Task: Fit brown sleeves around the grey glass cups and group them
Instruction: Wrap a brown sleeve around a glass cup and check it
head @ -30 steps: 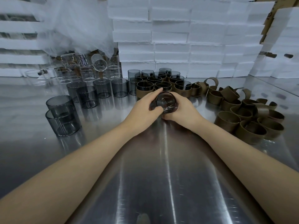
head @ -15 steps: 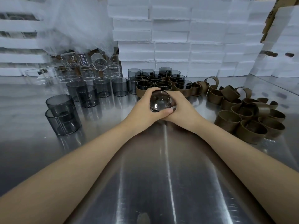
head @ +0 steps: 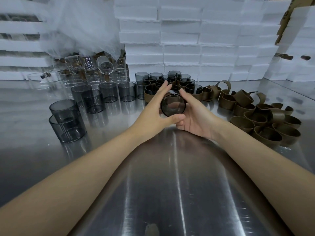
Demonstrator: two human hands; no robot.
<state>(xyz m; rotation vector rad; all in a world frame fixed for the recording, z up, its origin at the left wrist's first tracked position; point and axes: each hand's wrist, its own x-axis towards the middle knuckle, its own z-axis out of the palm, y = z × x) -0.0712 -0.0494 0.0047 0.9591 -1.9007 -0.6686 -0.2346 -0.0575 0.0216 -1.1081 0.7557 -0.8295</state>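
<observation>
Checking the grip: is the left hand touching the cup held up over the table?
Touching. Head view shows the thumb of the left hand pressed against the lower rim of the cup, no gap.

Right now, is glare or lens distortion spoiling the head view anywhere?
Head view: glare streaks run down the steel table; wide-angle bend curves the foam boxes near the edges; the held grey cup is sharp, clear glasses behind look hazy.

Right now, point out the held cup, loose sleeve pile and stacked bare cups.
held cup (head: 173, 106), head view, its round end facing camera.
loose sleeve pile (head: 288, 136), head view, a near sleeve's wall.
stacked bare cups (head: 68, 132), head view, lower cup's wall.
</observation>
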